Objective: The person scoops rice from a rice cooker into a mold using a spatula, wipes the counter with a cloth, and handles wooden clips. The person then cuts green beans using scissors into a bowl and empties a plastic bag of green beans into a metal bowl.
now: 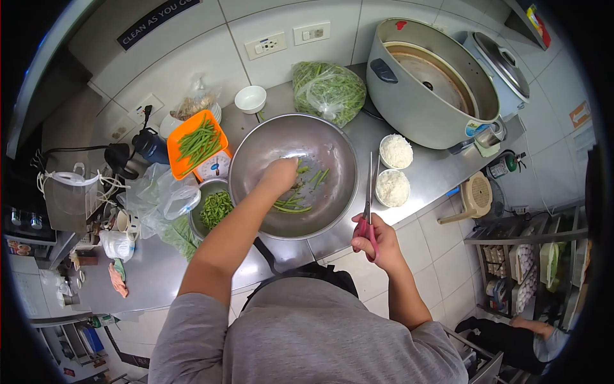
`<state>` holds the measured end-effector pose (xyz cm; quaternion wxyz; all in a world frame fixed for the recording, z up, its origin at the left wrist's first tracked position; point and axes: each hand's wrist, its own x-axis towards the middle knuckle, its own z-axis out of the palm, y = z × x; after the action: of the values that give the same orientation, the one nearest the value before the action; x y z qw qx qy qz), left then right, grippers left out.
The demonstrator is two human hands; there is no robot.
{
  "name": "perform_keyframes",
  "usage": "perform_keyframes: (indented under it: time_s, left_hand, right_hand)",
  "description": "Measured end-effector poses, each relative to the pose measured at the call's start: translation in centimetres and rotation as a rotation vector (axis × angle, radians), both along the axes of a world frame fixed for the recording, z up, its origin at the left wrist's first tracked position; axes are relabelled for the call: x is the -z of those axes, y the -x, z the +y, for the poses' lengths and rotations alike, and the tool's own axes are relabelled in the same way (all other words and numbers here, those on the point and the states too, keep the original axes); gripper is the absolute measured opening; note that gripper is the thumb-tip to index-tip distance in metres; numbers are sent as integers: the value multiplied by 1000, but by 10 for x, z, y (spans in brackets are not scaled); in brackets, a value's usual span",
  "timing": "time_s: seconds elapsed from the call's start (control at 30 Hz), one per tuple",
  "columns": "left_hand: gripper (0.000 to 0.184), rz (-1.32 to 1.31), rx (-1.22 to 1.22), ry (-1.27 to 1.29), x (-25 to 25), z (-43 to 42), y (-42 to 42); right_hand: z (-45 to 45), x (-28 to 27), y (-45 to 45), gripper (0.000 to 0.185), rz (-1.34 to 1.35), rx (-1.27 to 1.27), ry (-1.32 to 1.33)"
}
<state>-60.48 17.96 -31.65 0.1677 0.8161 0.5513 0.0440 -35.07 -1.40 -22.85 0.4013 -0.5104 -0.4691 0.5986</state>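
Note:
My left hand (pixel 280 177) reaches into a wide metal bowl (pixel 256 221), its fingers closed at some green beans beside the fingertips. More green beans (pixel 293 208) and short pieces lie on the bowl's bottom. To the right of the bowl, my right hand (pixel 378 242) grips scissors (pixel 367 211) by their pink handles, long blades pointing away from me and nearly together. Left of the bowl, an orange tray (pixel 173 153) of whole green beans (pixel 199 141) rests on a kitchen scale (pixel 212 168). A smaller metal bowl (pixel 197 224) holds chopped green pieces (pixel 216 209).
Two bowls of white rice (pixel 396 152) stand right of the scissors. Behind are a bag of greens (pixel 328 93), a small white bowl (pixel 250 99) and a large pot (pixel 409 109). Plastic bags (pixel 157 198) lie left. Another person (pixel 511 342) is at lower right, near shelves.

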Motion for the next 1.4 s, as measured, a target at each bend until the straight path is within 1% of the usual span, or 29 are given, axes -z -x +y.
perform_keyframes:
  time_s: [0.03,0.07,0.13,0.17,0.2,0.27,0.3,0.33,0.4,0.47,0.5,0.57,0.63,0.7,0.73,0.77,0.8,0.83,0.87,0.9,0.93,0.97,1.0,1.07,1.13,1.2,1.23,1.3,1.4]
  left_hand:
    - [20,27,31,111,-21,-10,1]
    - [20,33,41,114,-12,-16,4]
    - [23,104,150,171,5,-34,13]
    - [29,157,144,190,-15,-49,7]
    - [29,159,143,188,-16,-53,4]
    - [32,296,132,221,-17,-60,0]
    - [32,297,132,219,-12,-62,1]
    - [21,311,170,165,-3,-64,1]
    - [21,322,216,101,11,-67,0]
    - [23,269,199,-37,21,-76,0]
    - [23,264,222,-43,25,-78,2]
    - [22,304,183,41,34,-71,-1]
    - [20,260,178,57,33,-69,-2]
    - [22,216,181,100,29,-65,0]
    - [23,233,179,166,23,-60,-2]
    - [23,196,176,169,40,-49,7]
    - [23,123,239,168,45,-36,23]
    - [23,51,295,175,44,-30,26]
    - [23,-40,267,187,11,-41,17]
    - [24,-132,226,201,-27,-54,12]
    - [18,-201,114,308,-31,-53,20]
    - [15,-371,165,382,-45,-60,23]
    - [13,-545,198,452,-59,-68,29]
    - [11,-726,240,609,-89,-102,28]
    - [12,-808,240,747,-113,-132,29]
    - [12,-861,261,824,-122,-152,35]
    - [15,-871,260,848,-122,-159,41]
    - [18,-897,260,885,-122,-169,59]
    - [20,-947,226,877,-121,-177,89]
  right_hand:
    - [-2,3,-4,49,20,9,-7]
    - [-4,6,-5,49,41,17,-13]
    - [-5,9,-7,50,54,27,-8]
    - [-4,10,-7,50,59,29,-10]
    - [-3,9,-5,50,61,28,-13]
    - [-1,7,-1,50,54,10,-42]
    - [0,6,2,50,55,10,-44]
    - [1,4,4,50,60,-1,-46]
    - [4,-3,8,51,60,-4,-56]
    - [5,-9,13,51,26,-32,-42]
    - [5,-13,14,51,-17,-52,-48]
    - [5,-8,20,53,-91,-44,-104]
    - [2,-11,27,54,-224,-71,-244]
    - [-3,-20,38,57,-122,-40,-230]
    - [-4,-14,43,58,-153,-46,-233]
    - [-4,-8,52,59,-246,-15,-290]
    - [-11,-12,61,59,-232,59,-298]
    - [-16,4,74,61,-239,160,-448]
    - [-24,4,80,61,-242,230,-427]
    - [-32,-1,88,62,-236,220,-331]
    - [-40,-3,95,64,-224,197,-241]
    - [-47,5,104,67,-156,256,-232]
    - [-51,12,107,67,-153,271,-233]
    - [-58,24,118,68,33,528,-206]
    - [-55,35,123,71,203,629,-302]
    - [-63,-6,122,68,293,619,-141]
    - [-60,-11,126,68,294,569,-154]
    - [-53,-21,139,61,398,604,-204]
    - [-45,-37,155,57,331,463,-184]
